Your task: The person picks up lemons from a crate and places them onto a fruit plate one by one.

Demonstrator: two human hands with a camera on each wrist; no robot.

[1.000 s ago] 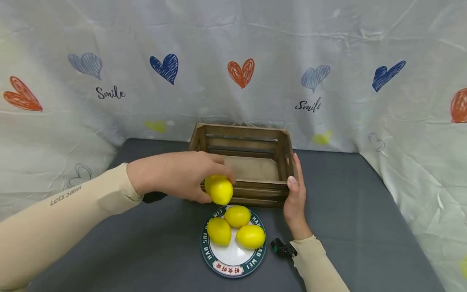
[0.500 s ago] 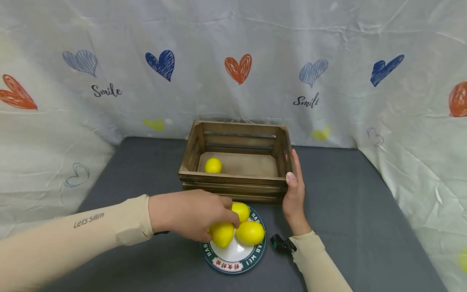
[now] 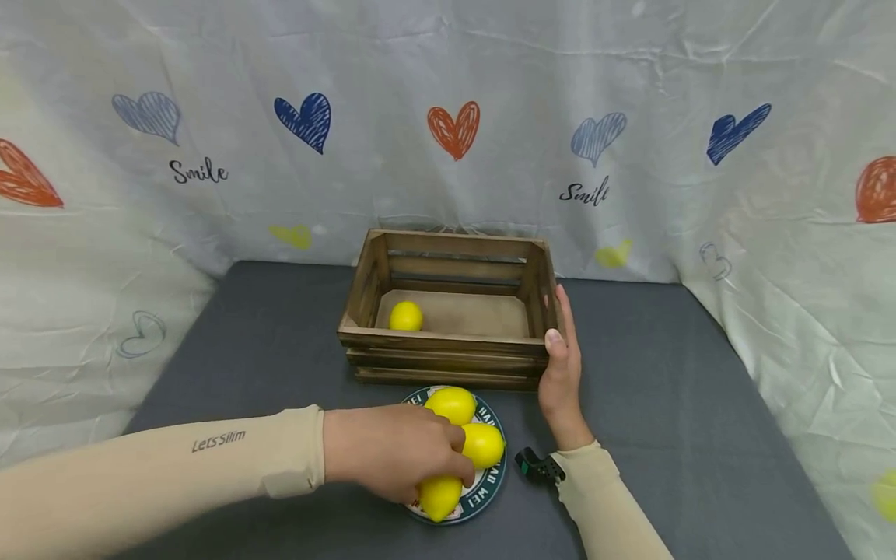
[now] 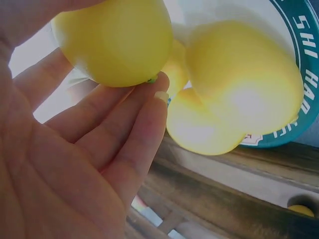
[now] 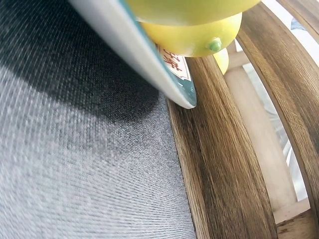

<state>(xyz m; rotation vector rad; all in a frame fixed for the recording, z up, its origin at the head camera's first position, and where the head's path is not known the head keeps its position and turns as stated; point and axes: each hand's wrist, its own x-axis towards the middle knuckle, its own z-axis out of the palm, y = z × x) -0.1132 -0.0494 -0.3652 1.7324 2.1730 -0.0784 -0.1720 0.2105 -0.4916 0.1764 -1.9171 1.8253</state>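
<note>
Over the plate (image 3: 490, 486) at the table's near edge, your left hand (image 3: 392, 451) curls its fingers (image 4: 124, 129) round a yellow lemon (image 3: 439, 496), gripping it just above the rim. Two more lemons (image 3: 483, 443) lie touching on the plate beside it. Your right hand (image 3: 560, 381) rests with straight fingers against the right end of the wooden crate (image 3: 448, 350), where a single lemon (image 3: 405, 316) sits in the left corner.

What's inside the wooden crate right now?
One lemon lies on the floor of the wooden crate, near its left end. The near wall hides the front strip of the floor.
</note>
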